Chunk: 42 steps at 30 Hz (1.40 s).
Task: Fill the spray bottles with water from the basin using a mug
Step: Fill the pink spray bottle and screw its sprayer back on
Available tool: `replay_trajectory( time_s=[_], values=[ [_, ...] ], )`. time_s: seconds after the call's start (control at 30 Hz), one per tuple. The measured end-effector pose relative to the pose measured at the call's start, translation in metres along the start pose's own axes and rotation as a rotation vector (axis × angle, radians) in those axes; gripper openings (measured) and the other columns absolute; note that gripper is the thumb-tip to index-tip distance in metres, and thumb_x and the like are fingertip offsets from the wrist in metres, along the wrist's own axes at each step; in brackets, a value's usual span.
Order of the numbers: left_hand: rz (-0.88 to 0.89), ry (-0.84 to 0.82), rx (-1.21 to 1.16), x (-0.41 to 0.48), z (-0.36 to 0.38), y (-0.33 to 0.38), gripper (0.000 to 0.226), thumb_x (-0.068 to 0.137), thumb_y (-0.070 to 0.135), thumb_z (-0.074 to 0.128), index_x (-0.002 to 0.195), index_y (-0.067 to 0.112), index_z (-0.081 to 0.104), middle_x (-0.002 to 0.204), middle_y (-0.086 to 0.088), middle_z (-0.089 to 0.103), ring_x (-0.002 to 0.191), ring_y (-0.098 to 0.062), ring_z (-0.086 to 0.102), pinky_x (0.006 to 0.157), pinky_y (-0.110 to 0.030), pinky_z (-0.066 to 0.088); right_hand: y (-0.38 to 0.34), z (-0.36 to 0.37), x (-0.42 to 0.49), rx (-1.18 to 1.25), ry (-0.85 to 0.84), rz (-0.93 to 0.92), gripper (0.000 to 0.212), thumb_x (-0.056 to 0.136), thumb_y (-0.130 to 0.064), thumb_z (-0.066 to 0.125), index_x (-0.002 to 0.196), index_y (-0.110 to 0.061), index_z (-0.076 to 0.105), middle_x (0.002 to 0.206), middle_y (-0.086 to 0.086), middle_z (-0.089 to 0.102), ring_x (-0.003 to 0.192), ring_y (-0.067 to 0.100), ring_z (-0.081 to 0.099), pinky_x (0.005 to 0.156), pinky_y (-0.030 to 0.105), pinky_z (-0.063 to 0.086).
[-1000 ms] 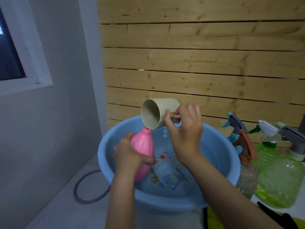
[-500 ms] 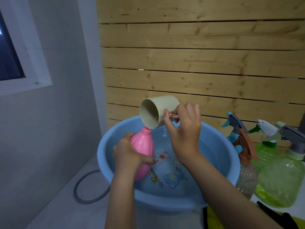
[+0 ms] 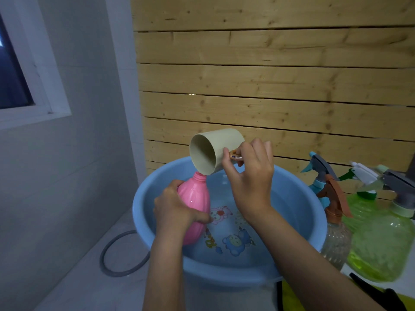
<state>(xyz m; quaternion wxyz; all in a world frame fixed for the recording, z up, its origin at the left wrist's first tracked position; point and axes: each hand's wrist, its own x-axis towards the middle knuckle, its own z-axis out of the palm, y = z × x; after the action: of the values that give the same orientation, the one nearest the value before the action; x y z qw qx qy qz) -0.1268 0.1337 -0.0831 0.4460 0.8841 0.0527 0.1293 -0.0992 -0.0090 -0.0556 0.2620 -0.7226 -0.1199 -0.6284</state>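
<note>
Pink spray bottle (image 3: 195, 209), uncapped, sits lower centre over the blue basin (image 3: 298, 198), the left hand (image 3: 174, 209) wrapped around its belly. Above its neck the beige mug (image 3: 212, 151) is tipped steeply, the right hand (image 3: 250, 176) closed on its handle. Filling looks under way (no stream is discernible, nor the bottle's level). At right, capped bottles: brown-triggered clear bottle (image 3: 336, 241), green bottle (image 3: 381, 243) partly cut off.

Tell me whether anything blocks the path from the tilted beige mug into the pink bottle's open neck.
Nothing visible does. The beige plastic mug, held by the right hand, has its lip right at the uncapped neck of the pink plastic bottle gripped by the left hand.
</note>
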Motion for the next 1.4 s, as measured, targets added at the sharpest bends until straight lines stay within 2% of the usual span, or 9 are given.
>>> replay_trajectory(
  time_s=[0.2,0.57,0.9,1.27,1.4],
  values=[
    [-0.001,0.002,0.001,-0.0004,0.0003,-0.0003,0.091,0.039,0.024,0.093,0.12,0.023,0.052,0.103,0.003,0.052,0.103,-0.025,0.051,0.081,-0.036,0.049,0.0003,0.0003,0.0001,-0.006,0.002,-0.028,0.024,0.084,-0.012,0.068,0.068,-0.004,0.052,0.069,0.007,0.048,0.075,0.017,0.035,0.062,0.028,0.032],
    [-0.004,0.004,-0.027,-0.0003,0.0009,0.0004,0.093,0.038,0.024,0.093,0.121,0.023,0.052,0.105,0.003,0.054,0.093,-0.02,0.048,0.076,-0.033,0.048,-0.0008,-0.0006,-0.0002,-0.015,0.003,-0.106,0.023,0.084,-0.011,0.069,0.068,-0.003,0.054,0.068,0.008,0.05,0.075,0.019,0.036,0.061,0.031,0.034],
    [-0.014,0.009,-0.05,0.0002,0.0002,0.0008,0.092,0.039,0.024,0.094,0.121,0.024,0.052,0.105,0.003,0.053,0.091,-0.018,0.046,0.073,-0.03,0.043,-0.0018,-0.001,0.0005,-0.015,0.008,-0.17,0.024,0.086,-0.012,0.067,0.067,-0.002,0.055,0.067,0.01,0.05,0.073,0.02,0.034,0.055,0.039,0.039],
    [0.005,0.041,-0.069,-0.0006,0.0013,0.0004,0.091,0.038,0.027,0.094,0.119,0.025,0.052,0.104,0.005,0.054,0.091,-0.018,0.047,0.071,-0.028,0.042,-0.0061,-0.0023,0.0017,-0.012,0.051,-0.3,0.023,0.086,-0.011,0.067,0.067,-0.002,0.057,0.068,0.012,0.055,0.074,0.02,0.038,0.061,0.035,0.039],
    [0.014,0.046,-0.067,-0.0005,0.0013,-0.0009,0.091,0.038,0.027,0.094,0.118,0.025,0.053,0.102,0.005,0.055,0.09,-0.018,0.048,0.072,-0.028,0.043,-0.007,-0.0024,0.0015,0.002,0.051,-0.219,0.023,0.086,-0.011,0.067,0.067,-0.002,0.056,0.069,0.012,0.054,0.075,0.02,0.036,0.062,0.034,0.038]
  ],
)
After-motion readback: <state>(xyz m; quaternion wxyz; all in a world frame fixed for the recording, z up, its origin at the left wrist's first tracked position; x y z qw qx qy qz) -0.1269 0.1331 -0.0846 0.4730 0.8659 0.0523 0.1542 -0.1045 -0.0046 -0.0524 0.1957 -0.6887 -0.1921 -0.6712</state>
